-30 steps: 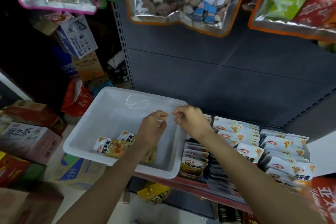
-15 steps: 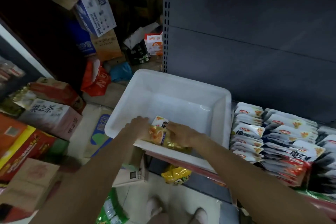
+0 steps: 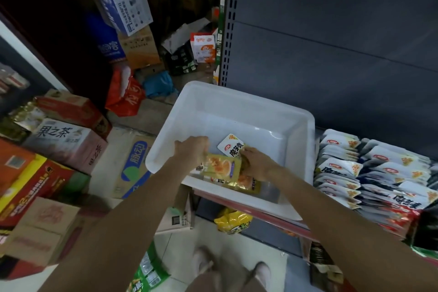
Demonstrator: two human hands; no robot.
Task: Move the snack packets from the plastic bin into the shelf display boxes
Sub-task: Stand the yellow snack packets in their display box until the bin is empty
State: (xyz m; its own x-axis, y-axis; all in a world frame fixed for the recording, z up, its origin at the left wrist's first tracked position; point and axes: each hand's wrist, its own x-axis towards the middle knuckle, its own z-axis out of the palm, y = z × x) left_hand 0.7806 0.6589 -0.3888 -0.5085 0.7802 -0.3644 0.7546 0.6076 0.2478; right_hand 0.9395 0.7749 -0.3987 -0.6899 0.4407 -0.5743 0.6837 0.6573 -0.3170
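A white plastic bin (image 3: pixel 239 102) sits on the shelf edge with a few yellow and white snack packets (image 3: pixel 221 168) lying at its near side. My left hand (image 3: pixel 192 152) grips the left edge of the top yellow packet. My right hand (image 3: pixel 257 163) holds the packets from the right, under a white-topped packet (image 3: pixel 233 147). To the right, the shelf display boxes (image 3: pixel 398 217) are filled with rows of white packets (image 3: pixel 369 170). How many packets each hand holds is hidden.
Cardboard cartons (image 3: pixel 64 142) are stacked on the floor at left, with more boxes (image 3: pixel 125 0) behind. A yellow bag (image 3: pixel 233 220) lies under the shelf. The grey shelf back panel (image 3: pixel 331 42) rises behind the bin. My feet (image 3: pixel 232 268) stand on the tiled floor.
My hands dropped from the bin's right rim down into the bin and took hold of the packets. The view tilted downward and to the left.
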